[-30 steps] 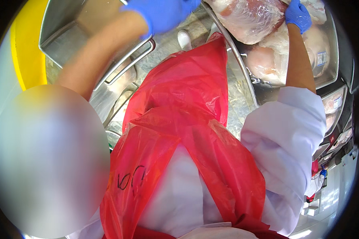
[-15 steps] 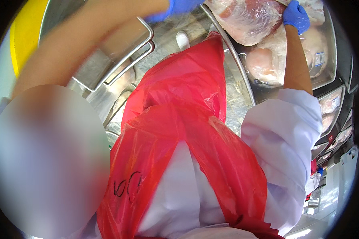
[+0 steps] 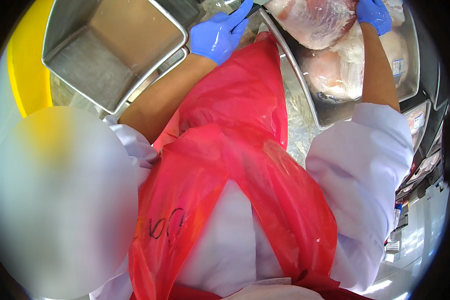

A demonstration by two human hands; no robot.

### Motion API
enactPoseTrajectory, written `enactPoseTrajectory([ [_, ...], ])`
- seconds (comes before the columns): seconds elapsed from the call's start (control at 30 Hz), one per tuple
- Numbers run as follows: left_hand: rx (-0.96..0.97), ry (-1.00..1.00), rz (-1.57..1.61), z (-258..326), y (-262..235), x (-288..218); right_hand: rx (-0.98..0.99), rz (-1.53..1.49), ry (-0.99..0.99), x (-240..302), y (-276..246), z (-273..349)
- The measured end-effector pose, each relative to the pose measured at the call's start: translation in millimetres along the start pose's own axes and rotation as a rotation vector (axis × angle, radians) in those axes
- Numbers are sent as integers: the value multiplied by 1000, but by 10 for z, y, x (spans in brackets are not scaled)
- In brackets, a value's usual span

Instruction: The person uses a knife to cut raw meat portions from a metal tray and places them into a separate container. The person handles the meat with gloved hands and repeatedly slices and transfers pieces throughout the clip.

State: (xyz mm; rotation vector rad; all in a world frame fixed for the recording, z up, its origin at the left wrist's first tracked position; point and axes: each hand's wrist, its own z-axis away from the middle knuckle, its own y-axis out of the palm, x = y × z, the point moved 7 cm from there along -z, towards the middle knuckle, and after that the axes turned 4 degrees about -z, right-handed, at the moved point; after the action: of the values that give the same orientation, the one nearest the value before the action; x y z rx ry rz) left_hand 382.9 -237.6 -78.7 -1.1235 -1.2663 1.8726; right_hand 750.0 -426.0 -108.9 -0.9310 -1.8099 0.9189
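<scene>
1. Looking down the head view: your right hand, blue glove, sits at the top edge, fingers curled and pressed on the wrapped meat. It's touching the film, but whether it truly grips can't be told.
2. That meat is a big pinkish cut in clear wrap, lying in the steel tray on your right w/ another wrapped cut just below it.
3. Your left hand, also blue-gloved, is up top near centre, fingers stretched out flat, nothing clasped in it. Its fingertips reach a dark thin object at the top edge; too small to tell what it is.
4. So the meat is just right of your left hand, directly under your right.
5. An empty steel pan sits tilted, upper left, just beside your left forearm.
6. Red plastic apron over a white coat fills the middle, btw both arms.
</scene>
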Motion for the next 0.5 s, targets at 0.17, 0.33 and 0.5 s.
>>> enactPoseTrajectory([
  [0.17,-176,58,-97,100,149,83,112,85,-191,-66,138,-128],
  [0.33,-240,14,35,216,557,132,127,-37,-66,40,-15,-60],
  [0.5,-177,14,-117,134,680,195,123,19,-58,42,5,-72],
])
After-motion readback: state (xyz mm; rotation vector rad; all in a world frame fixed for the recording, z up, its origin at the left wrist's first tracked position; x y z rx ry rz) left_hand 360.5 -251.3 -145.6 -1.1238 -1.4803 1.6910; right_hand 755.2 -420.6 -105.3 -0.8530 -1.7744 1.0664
